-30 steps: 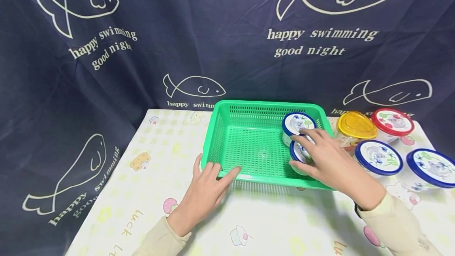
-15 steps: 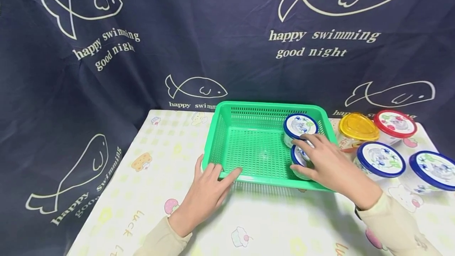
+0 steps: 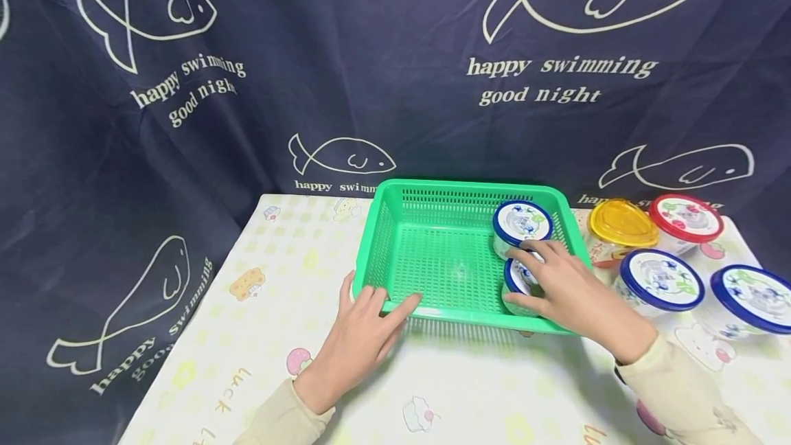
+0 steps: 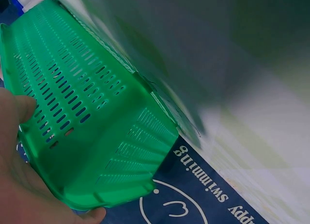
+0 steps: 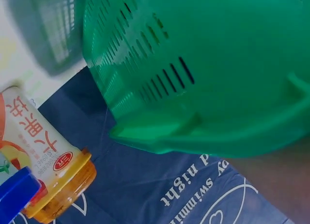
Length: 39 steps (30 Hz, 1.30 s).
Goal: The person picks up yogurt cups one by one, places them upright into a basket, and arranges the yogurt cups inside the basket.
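Observation:
At the front left corner of the green plastic basket (image 3: pixel 445 253), my left hand (image 3: pixel 355 335) grips the rim. The left wrist view shows that hand's thumb against the slotted outer wall of the basket (image 4: pixel 63 93). Inside the front right corner, my right hand (image 3: pixel 565 294) holds a blue-lidded plastic tub (image 3: pixel 515 280) from above, covering much of its lid. Just behind stands another blue-lidded tub (image 3: pixel 522 222), upright in the basket. In the right wrist view the basket wall (image 5: pixel 218 64) hides the held tub.
Right of the basket stand a yellow-lidded tub (image 3: pixel 623 223), a red-lidded tub (image 3: pixel 686 217) and two blue-lidded ones, the nearer to the basket (image 3: pixel 661 280) beside my right wrist and the other (image 3: pixel 755 297) farther right. A dark fish-print curtain (image 3: pixel 432 74) hangs behind the table.
My right hand and the tub it holds have settled slightly lower, toward the basket's front. The left hand keeps its place on the rim. The head view has tilted a little.

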Tool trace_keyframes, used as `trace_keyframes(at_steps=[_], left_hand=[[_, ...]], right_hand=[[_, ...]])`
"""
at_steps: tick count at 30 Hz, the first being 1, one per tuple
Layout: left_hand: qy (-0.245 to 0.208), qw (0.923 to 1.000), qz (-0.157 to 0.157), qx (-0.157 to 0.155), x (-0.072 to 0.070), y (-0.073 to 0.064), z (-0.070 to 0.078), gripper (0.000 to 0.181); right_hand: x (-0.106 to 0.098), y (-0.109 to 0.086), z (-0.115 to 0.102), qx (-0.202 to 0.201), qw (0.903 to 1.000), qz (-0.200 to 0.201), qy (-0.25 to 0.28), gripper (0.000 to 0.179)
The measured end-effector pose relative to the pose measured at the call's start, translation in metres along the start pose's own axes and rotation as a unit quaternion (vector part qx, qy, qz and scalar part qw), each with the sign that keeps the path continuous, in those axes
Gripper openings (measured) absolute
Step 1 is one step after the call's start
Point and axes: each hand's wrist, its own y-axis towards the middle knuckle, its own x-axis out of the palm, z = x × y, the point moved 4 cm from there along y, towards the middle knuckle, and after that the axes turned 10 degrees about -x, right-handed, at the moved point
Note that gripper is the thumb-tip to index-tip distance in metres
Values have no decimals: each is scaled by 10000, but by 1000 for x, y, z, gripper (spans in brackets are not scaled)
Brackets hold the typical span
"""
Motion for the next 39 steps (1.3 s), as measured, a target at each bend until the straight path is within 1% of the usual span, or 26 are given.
trace_keyframes(at_steps=[6, 10, 13, 18, 25, 31, 34, 39], left_hand=[[-68, 10000, 42, -3, 0, 0, 0, 40], [-131, 9999, 62, -31, 1, 0, 0, 43], [-127, 9999, 54, -38, 1, -1, 0, 43], [-98, 9999, 45, -54, 2, -1, 0, 43], [-108, 9999, 50, -28, 2, -1, 0, 42], [-110, 9999, 97, -29, 3, -2, 0, 43], [-115, 9998, 159, -7, 3, -2, 0, 42], [-140, 9998, 156, -1, 3, -2, 0, 40]], right_hand=[[6, -2, 1, -24, 9999, 74, 67, 71], [4, -4, 0, 32, 9998, 138, 161, 71], [2, -7, -2, 32, 9995, 260, 175, 68], [-5, -14, -4, 33, 9983, 567, 138, 61], [-21, -30, 6, 438, 9939, 994, 168, 59], [-25, -39, 12, 540, 9927, 1059, 203, 58], [-29, -44, 15, 536, 9913, 1192, 134, 57], [-40, -52, 24, 600, 9884, 1392, 46, 60]])
